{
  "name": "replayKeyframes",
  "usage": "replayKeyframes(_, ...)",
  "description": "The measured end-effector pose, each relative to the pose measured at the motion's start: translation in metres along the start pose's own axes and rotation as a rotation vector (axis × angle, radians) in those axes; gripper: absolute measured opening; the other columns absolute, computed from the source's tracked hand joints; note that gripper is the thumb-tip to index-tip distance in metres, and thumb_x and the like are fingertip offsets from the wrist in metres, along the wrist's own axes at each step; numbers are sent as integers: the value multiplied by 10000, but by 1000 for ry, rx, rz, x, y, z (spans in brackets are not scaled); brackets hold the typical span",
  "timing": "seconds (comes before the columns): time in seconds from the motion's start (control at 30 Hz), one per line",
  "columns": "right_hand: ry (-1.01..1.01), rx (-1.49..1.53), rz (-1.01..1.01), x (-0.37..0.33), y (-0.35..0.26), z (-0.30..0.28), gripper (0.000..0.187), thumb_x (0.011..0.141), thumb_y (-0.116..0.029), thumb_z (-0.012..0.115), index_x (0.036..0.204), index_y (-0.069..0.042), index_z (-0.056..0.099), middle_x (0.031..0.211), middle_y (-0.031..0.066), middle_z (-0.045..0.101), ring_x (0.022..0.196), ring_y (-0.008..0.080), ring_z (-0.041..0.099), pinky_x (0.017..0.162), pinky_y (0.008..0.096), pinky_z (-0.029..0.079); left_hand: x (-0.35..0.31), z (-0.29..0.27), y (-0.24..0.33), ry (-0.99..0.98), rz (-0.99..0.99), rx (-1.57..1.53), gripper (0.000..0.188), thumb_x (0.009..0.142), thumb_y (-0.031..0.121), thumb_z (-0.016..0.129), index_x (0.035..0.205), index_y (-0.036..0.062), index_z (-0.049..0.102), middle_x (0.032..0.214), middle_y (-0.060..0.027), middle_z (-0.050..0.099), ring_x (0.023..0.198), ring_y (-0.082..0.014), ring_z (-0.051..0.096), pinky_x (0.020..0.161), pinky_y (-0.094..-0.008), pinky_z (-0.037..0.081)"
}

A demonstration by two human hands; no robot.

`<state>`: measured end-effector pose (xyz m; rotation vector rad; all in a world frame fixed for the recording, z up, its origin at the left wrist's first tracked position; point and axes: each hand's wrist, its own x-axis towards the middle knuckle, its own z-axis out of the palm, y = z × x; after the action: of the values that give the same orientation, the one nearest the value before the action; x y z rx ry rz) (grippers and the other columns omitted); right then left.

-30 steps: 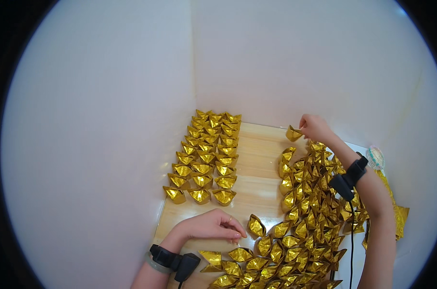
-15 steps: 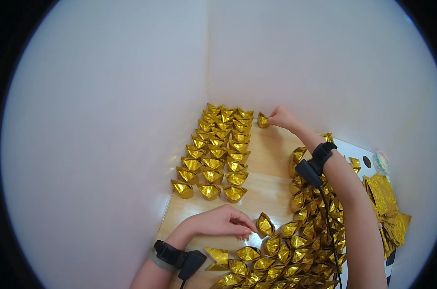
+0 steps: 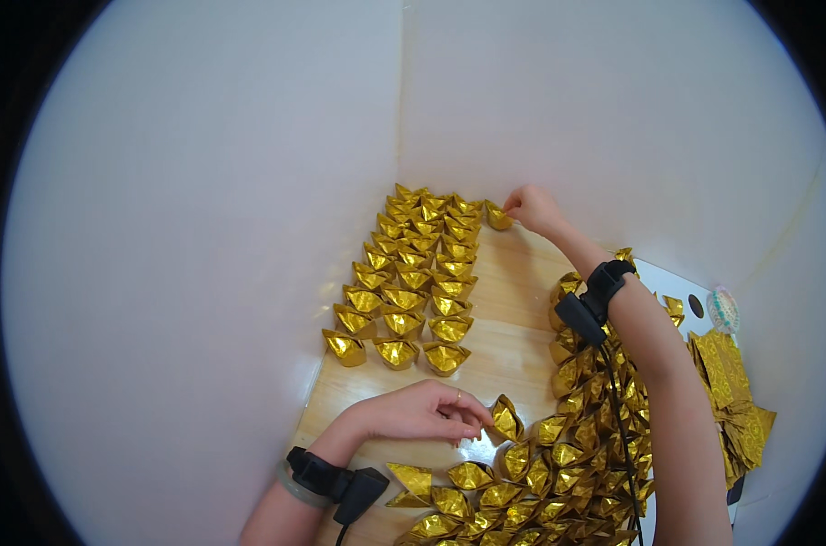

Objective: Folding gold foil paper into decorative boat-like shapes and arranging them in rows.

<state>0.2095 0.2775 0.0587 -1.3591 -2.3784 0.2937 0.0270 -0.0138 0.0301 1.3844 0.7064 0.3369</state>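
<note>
With fingers pinched, my right hand (image 3: pixel 535 209) holds the right tip of a folded gold foil-paper ingot (image 3: pixel 498 217), at the far end of the wooden board, beside the top of three standing columns of similar ingots (image 3: pixel 405 297). My left hand (image 3: pixel 435 412) is bent near the front. Its fingertips are closed at the left edge of another gold paper ingot (image 3: pixel 506 419), which tilts beside a crowded pile of ingots (image 3: pixel 567 455); the exact grip is partly hidden. A flat-folded gold piece (image 3: pixel 411 482) lies below my left hand.
Pale walls meet in a corner behind the wooden board (image 3: pixel 513 337). At right, gold patterned paper sheets (image 3: pixel 729 382) overlap a white surface (image 3: pixel 669 280) with a dark oval, near a round pastel item (image 3: pixel 723 310). Black wrist devices (image 3: pixel 584 317) trail cables across the pile.
My right hand has brought its ingot slightly left, up against the far end of the third column. At my left fingertips, the other ingot has shifted slightly away from the pile. The view has shifted slightly.
</note>
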Motion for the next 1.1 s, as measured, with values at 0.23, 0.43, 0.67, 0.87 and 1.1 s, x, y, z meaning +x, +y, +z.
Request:
replayKeyframes(0.23, 24, -17, 0, -15, 17, -35, 205, 718, -25, 594, 900, -36, 688, 879, 143, 676, 820, 271, 646, 752, 362, 508, 1, -1, -2, -19, 39, -23, 326, 889, 143, 589, 1198, 45, 564, 1031, -36, 633, 931, -80, 562, 851, -234, 445)
replayKeyframes(0.43, -432, -86, -252, -83, 36, -102, 271, 728, 13, 555, 974, -50, 650, 905, 93, 659, 833, 227, 622, 731, 341, 512, -1, -1, 3, 25, -10, -32, 322, 885, 118, 583, 1198, 45, 564, 1028, -39, 635, 924, -80, 564, 845, -227, 448)
replayKeyframes(0.67, -419, -53, -236, -125, 40, -75, 241, 730, -124, 708, 955, -61, 648, 862, 105, 652, 819, 243, 621, 731, 345, 491, -2, -1, -1, 21, 27, -44, 319, 883, 118, 587, 1193, 47, 567, 1035, -44, 629, 932, -86, 561, 853, -234, 450)
replayKeyframes(0.87, -180, 3, -217, -89, 25, -71, 197, 777, -124, 658, 959, -48, 663, 839, 137, 651, 790, 270, 616, 703, 352, 485, 2, 1, 2, 11, 34, -4, 319, 887, 121, 585, 1197, 52, 566, 1039, -41, 624, 936, -84, 558, 857, -232, 446)
replayKeyframes(1.1, -129, -140, -343, -43, 5, -24, 189, 818, -104, 612, 992, -39, 649, 902, 125, 651, 808, 258, 617, 733, 340, 489, 0, 0, -3, 7, 59, 7, 329, 884, 143, 593, 1198, 52, 562, 1029, -31, 629, 938, -81, 550, 855, -236, 442)
